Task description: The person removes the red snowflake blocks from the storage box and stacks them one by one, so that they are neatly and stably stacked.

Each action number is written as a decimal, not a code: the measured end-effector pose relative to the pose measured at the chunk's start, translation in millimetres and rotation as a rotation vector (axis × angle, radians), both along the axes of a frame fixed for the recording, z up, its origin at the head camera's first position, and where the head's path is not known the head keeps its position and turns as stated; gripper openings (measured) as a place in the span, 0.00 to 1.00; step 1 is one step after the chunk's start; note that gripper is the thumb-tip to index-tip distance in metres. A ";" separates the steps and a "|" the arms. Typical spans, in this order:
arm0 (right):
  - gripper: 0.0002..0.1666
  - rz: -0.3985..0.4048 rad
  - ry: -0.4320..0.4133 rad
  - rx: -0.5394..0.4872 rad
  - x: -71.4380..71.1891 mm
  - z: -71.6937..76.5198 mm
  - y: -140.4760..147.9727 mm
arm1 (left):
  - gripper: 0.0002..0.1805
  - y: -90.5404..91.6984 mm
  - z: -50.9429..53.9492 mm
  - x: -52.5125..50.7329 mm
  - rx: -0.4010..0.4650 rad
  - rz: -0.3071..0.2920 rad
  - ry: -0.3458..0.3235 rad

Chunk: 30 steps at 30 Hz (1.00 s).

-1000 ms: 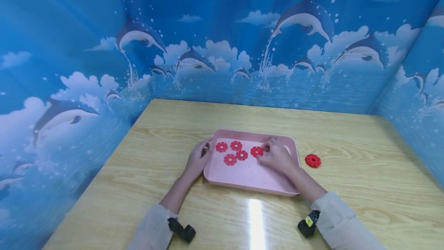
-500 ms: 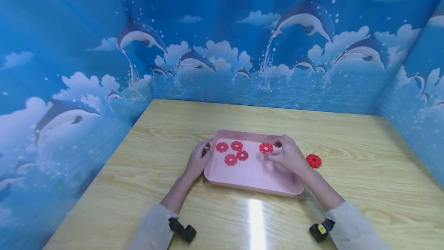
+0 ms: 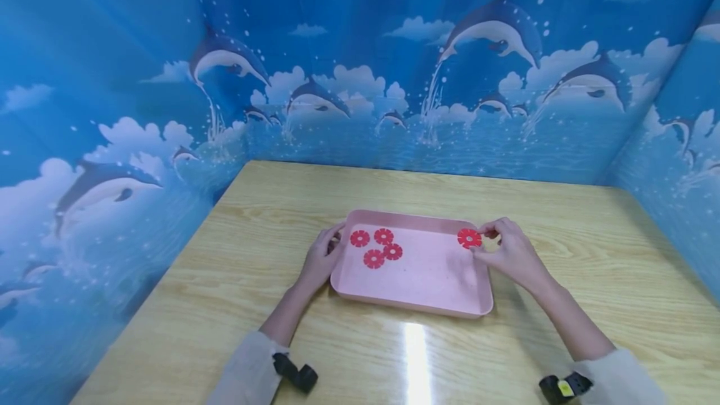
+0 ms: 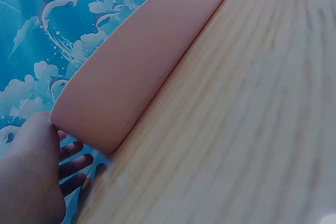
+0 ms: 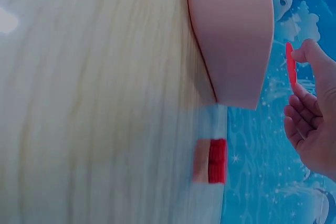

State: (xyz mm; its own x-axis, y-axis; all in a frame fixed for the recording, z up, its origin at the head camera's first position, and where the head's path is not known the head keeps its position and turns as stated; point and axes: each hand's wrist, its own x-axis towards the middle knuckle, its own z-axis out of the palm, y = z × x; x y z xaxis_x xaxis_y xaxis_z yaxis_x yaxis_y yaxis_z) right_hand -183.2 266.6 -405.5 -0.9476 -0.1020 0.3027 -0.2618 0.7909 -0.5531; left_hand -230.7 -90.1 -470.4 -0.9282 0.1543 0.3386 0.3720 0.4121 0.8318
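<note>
A pink tray (image 3: 430, 274) holds several red notched plastic discs (image 3: 374, 259) towards its left side. My right hand (image 3: 514, 255) pinches another red disc (image 3: 469, 238) between thumb and fingers, over the tray's right end. In the right wrist view this held disc (image 5: 291, 64) is seen edge-on, above the rim. My left hand (image 3: 323, 258) holds the tray's left end, with its fingers by the outer wall and corner. A stack of red discs (image 5: 217, 161) stands on the table beyond the tray's right end; the right hand hides it in the head view.
The wood-grain table (image 3: 292, 205) spreads out around the tray. A blue curtain (image 3: 360, 130) with dolphins hangs behind it and along the sides. Both forearms wear light sleeves and black wrist cameras (image 3: 295, 374).
My right hand has moved right with the pinched disc, from inside the tray to above its right rim. It now covers the stack of discs. The left hand has kept still.
</note>
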 end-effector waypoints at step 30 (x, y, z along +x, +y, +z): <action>0.20 -0.031 0.074 -0.034 19.7 -37.2 81.1 | 0.22 0.3 0.8 0.8 -0.006 0.002 0.001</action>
